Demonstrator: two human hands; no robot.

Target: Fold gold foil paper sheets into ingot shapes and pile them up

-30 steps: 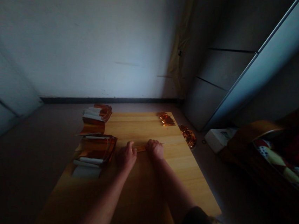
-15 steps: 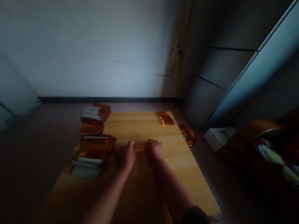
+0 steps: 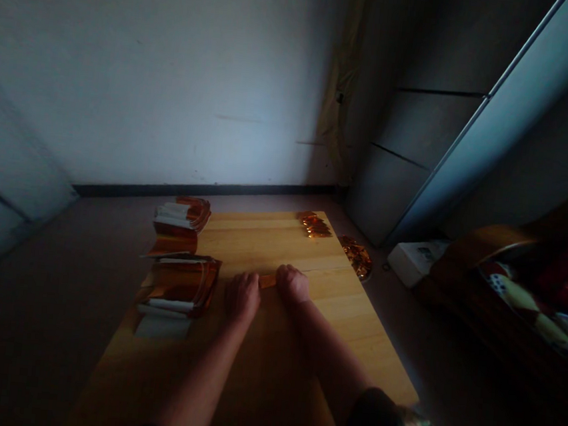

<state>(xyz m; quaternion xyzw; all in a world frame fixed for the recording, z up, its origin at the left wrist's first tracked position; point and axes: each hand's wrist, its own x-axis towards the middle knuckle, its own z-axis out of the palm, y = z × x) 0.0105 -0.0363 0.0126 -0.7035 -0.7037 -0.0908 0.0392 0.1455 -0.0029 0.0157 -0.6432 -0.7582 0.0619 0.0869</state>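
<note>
Left hand (image 3: 242,297) has edged toward the right hand (image 3: 292,285), each clamped on one end of a foil strip (image 3: 267,281) on the counter (image 3: 261,237).

head-worn camera | faces forward and down | near, over left hand (image 3: 242,298) and right hand (image 3: 292,285)

The left hand (image 3: 242,298) and the right hand (image 3: 292,285) reach forward very close together, with the fingers (image 3: 286,273) curled to down.

One left hand (image 3: 242,297), one right hand (image 3: 292,285), one orange foil strip (image 3: 267,281). Two foil stacks (image 3: 181,220) (image 3: 181,283) at nine o'clock, two loose foil piles (image 3: 314,224) (image 3: 357,257) at one o'clock
</note>
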